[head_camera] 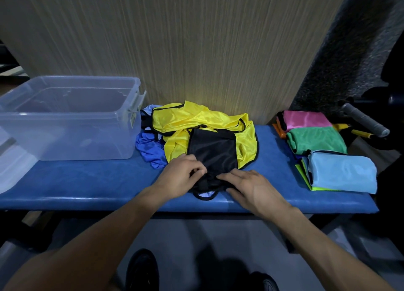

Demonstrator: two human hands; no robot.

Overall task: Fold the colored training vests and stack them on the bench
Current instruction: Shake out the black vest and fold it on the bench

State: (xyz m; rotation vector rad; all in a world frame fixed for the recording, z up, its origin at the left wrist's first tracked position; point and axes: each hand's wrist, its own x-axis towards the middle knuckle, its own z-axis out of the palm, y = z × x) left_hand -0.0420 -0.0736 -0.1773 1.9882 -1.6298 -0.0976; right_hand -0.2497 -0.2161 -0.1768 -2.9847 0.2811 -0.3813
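Observation:
A black vest point(213, 150) lies flat in the middle of the blue bench point(87, 181), partly over a crumpled yellow vest point(192, 120) and a royal blue vest point(150, 148). My left hand point(181, 177) pinches the black vest's near edge with curled fingers. My right hand point(251, 190) rests flat on the same near edge, fingers straight. At the right end sit folded vests: pink point(306, 119), green point(317, 140) and light blue point(343, 172), with orange and lime edges showing beneath.
A clear plastic tub point(70, 118) stands on the bench's left end. A wood-grain wall point(196, 39) rises directly behind the bench. A grey-gripped bar point(365, 122) and yellow handles lie past the right end. My shoes show on the floor below.

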